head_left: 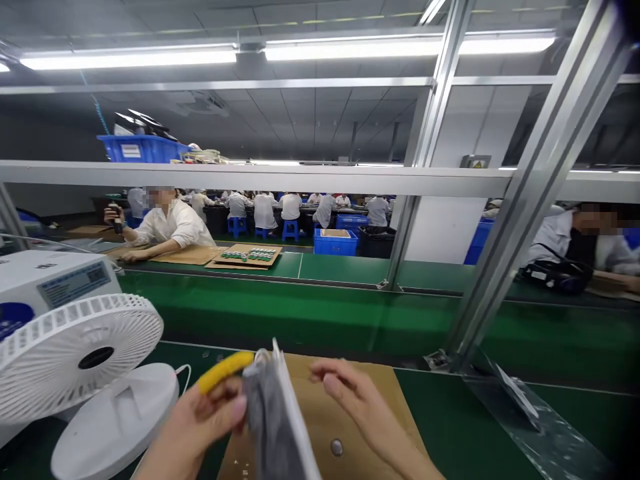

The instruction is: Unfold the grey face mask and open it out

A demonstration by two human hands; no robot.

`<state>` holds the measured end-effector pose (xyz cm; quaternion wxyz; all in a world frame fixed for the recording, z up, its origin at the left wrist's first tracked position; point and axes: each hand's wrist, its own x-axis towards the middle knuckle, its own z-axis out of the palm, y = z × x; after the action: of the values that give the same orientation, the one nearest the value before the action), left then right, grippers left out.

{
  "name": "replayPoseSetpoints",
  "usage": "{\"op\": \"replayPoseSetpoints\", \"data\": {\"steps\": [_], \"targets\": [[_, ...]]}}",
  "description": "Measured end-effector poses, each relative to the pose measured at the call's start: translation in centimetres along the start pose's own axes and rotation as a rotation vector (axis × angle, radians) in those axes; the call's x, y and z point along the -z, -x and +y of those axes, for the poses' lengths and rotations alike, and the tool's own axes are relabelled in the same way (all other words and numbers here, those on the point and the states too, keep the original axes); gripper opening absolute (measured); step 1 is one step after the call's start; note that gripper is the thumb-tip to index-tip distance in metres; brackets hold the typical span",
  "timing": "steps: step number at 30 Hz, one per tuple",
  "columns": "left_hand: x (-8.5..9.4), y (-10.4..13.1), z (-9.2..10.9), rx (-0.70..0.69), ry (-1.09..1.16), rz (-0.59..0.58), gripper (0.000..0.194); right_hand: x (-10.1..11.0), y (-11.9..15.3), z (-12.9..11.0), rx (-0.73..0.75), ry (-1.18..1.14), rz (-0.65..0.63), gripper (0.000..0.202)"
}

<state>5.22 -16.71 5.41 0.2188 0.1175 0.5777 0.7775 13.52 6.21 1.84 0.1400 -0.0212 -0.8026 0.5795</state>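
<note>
**Two hands at a green tabletop, left gripping a grey-and-white piece**

Largest first. The green tabletop [450,427] fills the lower view. A slanted metal post [525,213] rises from it on the right, and a horizontal metal rail [250,177] crosses the whole view. Beyond lies a second green surface [340,267] where a person in a white shirt [170,223] leans on sheets of cardboard.

Left foreground: a white desk fan [70,353], tilted, on a round white base [113,423]. Behind it stands a white machine [50,277] with a small display.

Centre foreground: a brown cardboard sheet [360,387] lies flat on the tabletop under both hands. A small round dark object [337,447] rests on it, with tiny pale specks near the lower edge; what they are cannot be told.

The grey-and-white flat piece [277,413] is held up on edge above the cardboard, between the two hands, its white edge towards the camera. Blurred; material not clear.

Left hand [210,413]: closed, thumb and fingers pinching the left side of the flat piece. A yellow curved object [223,371] lies along the top of this hand; whether it is a tool handle or a finger cover cannot be told.

Right hand [350,393]: open, fingers loosely curled, just beside the flat piece, holding nothing. Contact with the piece cannot be confirmed.

Far background: a blue bin [143,148] up on the rail, blue crates [336,241] on the floor.
</note>
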Motion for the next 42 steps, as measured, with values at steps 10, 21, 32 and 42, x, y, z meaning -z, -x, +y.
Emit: {"op": "replayPoseSetpoints", "data": {"steps": [10,21,32,42], "targets": [[-6.7,-10.5,0.4,-0.102,0.174,-0.148,0.046,2.2,-5.1,-3.1,-0.008,-0.038,0.239,0.030],[-8.5,-11.2,-1.5,-0.013,0.133,-0.093,0.055,1.1,-7.3,-0.9,0.191,0.278,0.351,0.028],[-7.9,-11.6,-2.0,0.103,0.210,-0.122,0.057,0.6,-6.9,-2.4,0.164,-0.003,0.054,0.031],[-7.2,-11.6,-1.2,0.079,0.150,-0.135,0.044,0.7,-7.0,-2.0,0.074,0.096,0.143,0.020]]}}
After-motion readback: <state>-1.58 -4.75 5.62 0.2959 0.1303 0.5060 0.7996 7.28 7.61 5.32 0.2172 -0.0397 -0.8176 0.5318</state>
